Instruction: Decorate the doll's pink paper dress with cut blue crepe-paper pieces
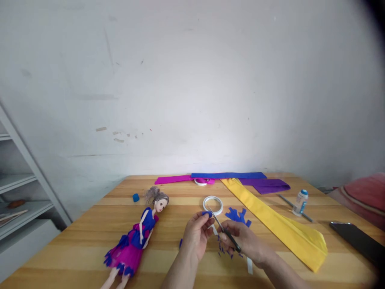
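Pinched in my left hand (195, 237) is a small piece of blue crepe paper (206, 213). My right hand (245, 243) is closed around the dark handles of a pair of scissors (219, 222), whose blades point up and left beside the blue piece. Whether the blades touch it I cannot tell. Just beyond my hands lies a roll of white tape (221, 208). Blue paper strips (236, 215) are heaped behind my right hand, and tiny blue snippets (221, 251) are scattered beneath it. To the left, a doll (147, 224) in a blue and magenta dress lies on the table.
Long folded yellow paper (270, 216) crosses the wooden table (90, 224). Blue (228, 176), magenta (171, 179) and purple paper (270, 185) lie along the back. At right are a glue bottle (300, 204), a grey stick (306, 217) and a dark phone-like slab (357, 239).
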`<state>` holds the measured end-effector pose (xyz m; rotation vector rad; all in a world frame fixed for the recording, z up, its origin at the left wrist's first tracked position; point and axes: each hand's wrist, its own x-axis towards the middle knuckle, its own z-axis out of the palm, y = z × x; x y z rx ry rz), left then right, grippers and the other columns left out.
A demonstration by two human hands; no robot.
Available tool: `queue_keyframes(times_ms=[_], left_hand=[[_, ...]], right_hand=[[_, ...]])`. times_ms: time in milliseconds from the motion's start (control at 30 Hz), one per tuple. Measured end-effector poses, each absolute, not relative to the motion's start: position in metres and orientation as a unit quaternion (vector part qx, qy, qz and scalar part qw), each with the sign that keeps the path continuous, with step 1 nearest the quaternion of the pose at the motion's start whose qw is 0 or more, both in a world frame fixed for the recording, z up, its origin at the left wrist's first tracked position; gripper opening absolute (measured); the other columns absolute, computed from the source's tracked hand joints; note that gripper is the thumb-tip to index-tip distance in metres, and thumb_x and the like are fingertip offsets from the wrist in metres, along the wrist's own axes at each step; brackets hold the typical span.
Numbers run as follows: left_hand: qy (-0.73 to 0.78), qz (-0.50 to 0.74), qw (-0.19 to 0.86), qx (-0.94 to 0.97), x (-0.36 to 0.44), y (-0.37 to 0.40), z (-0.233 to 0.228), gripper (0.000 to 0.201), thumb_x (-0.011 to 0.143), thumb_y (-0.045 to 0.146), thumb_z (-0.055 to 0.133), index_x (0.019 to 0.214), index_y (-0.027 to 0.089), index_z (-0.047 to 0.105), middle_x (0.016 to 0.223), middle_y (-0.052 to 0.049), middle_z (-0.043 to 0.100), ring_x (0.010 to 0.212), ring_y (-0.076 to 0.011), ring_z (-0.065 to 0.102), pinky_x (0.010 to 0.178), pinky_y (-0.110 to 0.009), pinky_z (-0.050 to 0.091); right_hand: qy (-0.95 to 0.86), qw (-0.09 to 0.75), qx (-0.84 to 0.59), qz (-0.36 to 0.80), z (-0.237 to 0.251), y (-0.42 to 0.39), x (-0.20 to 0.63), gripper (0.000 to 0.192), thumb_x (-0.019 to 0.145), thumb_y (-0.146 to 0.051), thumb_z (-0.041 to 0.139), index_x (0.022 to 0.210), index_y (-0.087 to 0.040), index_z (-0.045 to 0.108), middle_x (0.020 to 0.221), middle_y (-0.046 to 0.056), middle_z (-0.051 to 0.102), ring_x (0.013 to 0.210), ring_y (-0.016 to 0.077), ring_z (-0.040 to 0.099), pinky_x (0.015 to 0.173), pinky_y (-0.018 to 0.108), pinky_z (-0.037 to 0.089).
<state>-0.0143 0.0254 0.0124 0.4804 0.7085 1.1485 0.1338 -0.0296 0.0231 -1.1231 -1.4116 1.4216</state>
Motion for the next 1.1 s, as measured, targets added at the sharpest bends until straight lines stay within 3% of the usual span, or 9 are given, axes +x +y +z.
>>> queue_keyframes(times_ms=[233, 633, 1100], left_hand=[[0.318, 0.548, 0.762, 0.135, -0.005, 0.018, 0.015, 0.009, 0.071, 0.005, 0.063, 0.072, 0.013, 0.058, 0.064, -0.003, 0.065, 0.057, -0.0102, 0.062, 0.049, -0.017, 0.049], [0.322, 0.55, 0.76, 0.129, -0.005, 0.016, 0.016, 0.009, 0.071, 0.004, 0.062, 0.071, 0.013, 0.058, 0.066, -0.003, 0.064, 0.058, -0.0103, 0.062, 0.048, -0.016, 0.049], [0.342, 0.54, 0.757, 0.137, -0.01, 0.019, 0.016, 0.011, 0.07, 0.004, 0.061, 0.074, 0.013, 0.056, 0.064, -0.004, 0.064, 0.056, -0.0111, 0.062, 0.042, -0.015, 0.044]], right_hand=[[-0.574, 0.436, -0.424, 0.548, 0.012, -0.026, 0.13, 0.029, 0.071, -0.043, 0.065, 0.086, -0.018, 0.058, 0.056, -0.004, 0.05, 0.049, 0.0085, 0.042, 0.048, 0.021, 0.033], [-0.578, 0.436, -0.432, 0.538, 0.001, -0.023, 0.131, 0.036, 0.073, -0.047, 0.063, 0.094, -0.018, 0.06, 0.054, -0.004, 0.05, 0.046, 0.0085, 0.041, 0.046, 0.021, 0.033], [-0.59, 0.419, -0.428, 0.541, 0.004, -0.022, 0.133, 0.03, 0.076, -0.044, 0.061, 0.09, -0.018, 0.059, 0.055, -0.003, 0.05, 0.045, 0.0076, 0.042, 0.045, 0.02, 0.033]])
